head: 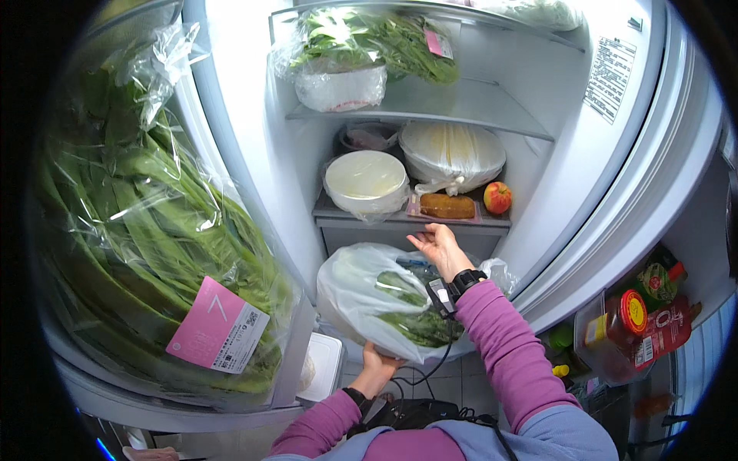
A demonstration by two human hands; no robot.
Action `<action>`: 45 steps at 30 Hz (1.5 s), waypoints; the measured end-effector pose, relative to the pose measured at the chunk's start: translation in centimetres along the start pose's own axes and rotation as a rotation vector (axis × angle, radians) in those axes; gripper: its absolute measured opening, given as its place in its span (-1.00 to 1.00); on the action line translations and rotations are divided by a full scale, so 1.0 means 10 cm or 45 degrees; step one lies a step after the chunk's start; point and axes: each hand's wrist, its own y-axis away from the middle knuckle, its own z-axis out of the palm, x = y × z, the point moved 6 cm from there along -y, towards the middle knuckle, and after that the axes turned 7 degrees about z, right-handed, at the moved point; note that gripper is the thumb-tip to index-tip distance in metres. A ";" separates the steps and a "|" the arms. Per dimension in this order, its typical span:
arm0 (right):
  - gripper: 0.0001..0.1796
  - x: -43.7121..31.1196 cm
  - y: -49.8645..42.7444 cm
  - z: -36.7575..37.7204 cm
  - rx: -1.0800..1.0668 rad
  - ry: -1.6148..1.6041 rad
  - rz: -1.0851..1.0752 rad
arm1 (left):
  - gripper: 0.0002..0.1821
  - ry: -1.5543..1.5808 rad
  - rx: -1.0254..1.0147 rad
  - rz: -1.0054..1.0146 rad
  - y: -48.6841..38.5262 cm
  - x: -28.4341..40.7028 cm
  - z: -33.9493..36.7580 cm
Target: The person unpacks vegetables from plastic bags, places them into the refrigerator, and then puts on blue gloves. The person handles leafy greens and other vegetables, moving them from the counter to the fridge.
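Note:
A white plastic bag with leafy green vegetables showing inside lies before me, low in the open fridge. My left hand grips its near lower edge, the fingertips hidden beneath it. Above the bag's far side, my right hand is empty, its fingers apart. It is just in front of the shelf where a packaged brown loaf-like item lies. An apple sits to the right of that package. Behind and to the left stands a round white covered bowl.
A larger bowl wrapped in plastic stands at the back. Bagged greens are on the glass shelf above. Long bagged leaf vegetables fill the left door. Jars stand in the right door rack. A cable hangs from my right wrist.

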 end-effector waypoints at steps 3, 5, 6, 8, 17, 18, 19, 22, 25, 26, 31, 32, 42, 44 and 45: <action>-0.77 -0.02 -0.12 -0.09 0.092 -0.167 -0.003 | -0.40 0.048 -0.059 -0.005 -0.03 -0.04 -0.07; -0.69 0.00 -0.14 -0.08 0.022 -0.311 0.020 | -0.44 0.033 -0.091 0.041 -0.04 -0.03 -0.09; -0.70 0.02 -0.13 -0.08 0.015 -0.317 0.011 | -0.45 0.057 -0.092 0.030 -0.04 -0.03 -0.09; -0.76 0.02 -0.11 -0.09 0.052 -0.263 -0.067 | -0.46 0.074 -0.097 0.004 -0.01 -0.04 -0.07; -0.83 0.12 0.12 -0.11 0.058 -0.091 -0.210 | -0.45 0.106 -0.041 0.010 0.12 0.00 0.03; -0.84 0.14 0.17 -0.11 0.019 -0.043 -0.213 | -0.46 0.081 0.008 -0.014 0.13 -0.01 -0.01; -0.86 0.18 0.21 -0.16 0.083 -0.095 -0.174 | -0.47 0.062 0.038 -0.019 0.13 -0.02 -0.04; -0.84 0.23 0.36 -0.17 0.072 -0.062 -0.200 | -0.51 0.072 0.109 0.011 0.15 -0.09 -0.15; -0.86 0.28 0.51 -0.16 0.028 -0.103 -0.194 | -0.53 0.110 0.006 0.003 0.17 -0.14 -0.17; -0.86 0.30 0.55 -0.17 0.047 -0.106 -0.187 | -0.53 0.130 0.008 -0.014 0.18 -0.15 -0.20; -0.89 0.39 0.71 -0.15 0.121 -0.137 -0.235 | -0.52 0.097 0.019 -0.005 0.15 -0.07 -0.32; -0.89 0.41 0.74 -0.16 0.139 -0.137 -0.235 | -0.51 0.083 0.019 -0.013 0.14 -0.06 -0.35; -0.88 0.56 1.02 -0.18 0.057 0.043 -0.248 | -0.50 0.184 0.156 -0.040 0.06 -0.19 -0.64; -0.86 0.67 1.13 -0.08 -0.028 0.374 0.062 | -0.50 0.175 0.115 -0.028 0.04 -0.19 -0.63; -0.84 0.71 1.20 -0.08 -0.001 0.535 0.222 | -0.49 0.191 0.022 -0.003 0.02 -0.18 -0.59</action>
